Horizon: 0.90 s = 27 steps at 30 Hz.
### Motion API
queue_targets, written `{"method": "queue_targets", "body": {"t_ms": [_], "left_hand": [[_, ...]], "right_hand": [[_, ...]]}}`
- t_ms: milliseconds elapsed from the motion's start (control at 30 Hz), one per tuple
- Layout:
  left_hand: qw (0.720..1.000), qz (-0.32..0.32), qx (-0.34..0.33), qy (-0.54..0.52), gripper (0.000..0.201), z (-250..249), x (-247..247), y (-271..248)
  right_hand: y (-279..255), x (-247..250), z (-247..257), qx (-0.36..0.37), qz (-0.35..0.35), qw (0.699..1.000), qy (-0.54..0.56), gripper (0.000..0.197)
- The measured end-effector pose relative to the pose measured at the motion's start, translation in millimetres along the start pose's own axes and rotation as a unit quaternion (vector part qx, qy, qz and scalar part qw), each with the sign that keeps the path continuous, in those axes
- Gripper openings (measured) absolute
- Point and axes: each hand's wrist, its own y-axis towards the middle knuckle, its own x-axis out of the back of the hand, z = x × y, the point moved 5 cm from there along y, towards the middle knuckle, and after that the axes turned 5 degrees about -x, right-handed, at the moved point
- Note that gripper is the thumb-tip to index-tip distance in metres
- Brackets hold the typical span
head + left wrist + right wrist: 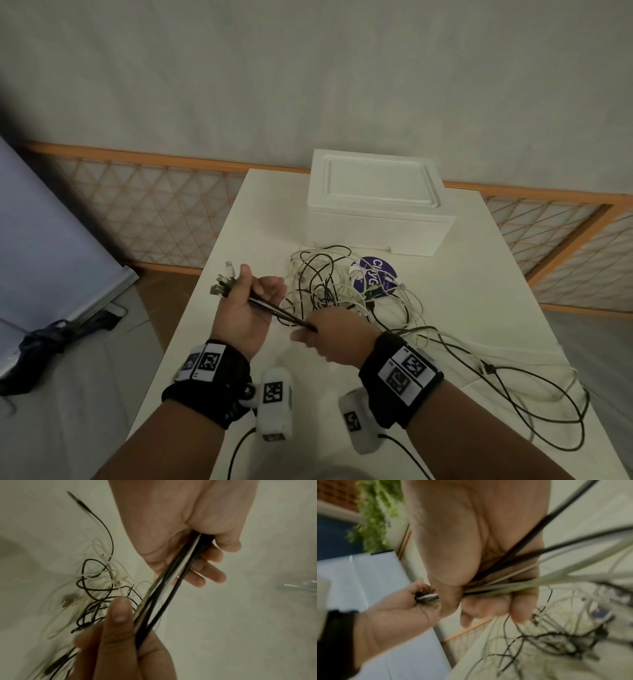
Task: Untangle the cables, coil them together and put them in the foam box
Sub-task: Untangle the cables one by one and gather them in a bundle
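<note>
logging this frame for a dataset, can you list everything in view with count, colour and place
cables: several, black and white, tangled heap mid-table, strands trailing off the right side
cable bundle: one, black and white, pulled taut between both hands
connector ends: a cluster, silvery, sticking out past the left hand
foam box: one, white, lid on, far end of table
round sticker: one, purple, under the heap
table: one, white
lattice fence: orange, behind table
left hand: grips bundle near connectors
right hand: grips bundle further along

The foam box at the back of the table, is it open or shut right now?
Shut. The foam box has its lid seated flat on top, and no cables are inside; they lie in front of it.
</note>
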Motion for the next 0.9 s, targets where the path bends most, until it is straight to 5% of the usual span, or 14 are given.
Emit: {"method": "queue_targets", "body": {"t_ms": [133,233,400,500,633,900], "left_hand": [[0.996,0.058,0.024,-0.068,0.043,17,-4,-5],[0.989,0.098,0.093,0.052,0.037,43,-20,-22],[0.978,0.023,0.120,0.166,0.057,43,-23,-24],[0.987,0.026,0.112,0.115,0.052,39,-24,-22],[0.994,-0.049,0.076,-0.066,0.053,5,4,-5],[0.994,-0.095,0.044,-0.039,0.055,-23,39,2]], "right_hand": [[1,7,-2,-0.004,-0.085,0.992,-0.089,0.042],[7,6,11,0.067,-0.103,0.989,-0.086,0.038],[-5,2,8,0.067,-0.112,0.989,-0.064,0.040],[-14,3,-2,0.050,-0.120,0.988,-0.087,0.030],[-32,2,-71,-0.056,-0.085,0.987,-0.126,0.035],[-55,3,-122,-0.098,-0.083,0.986,-0.102,0.026]]}}
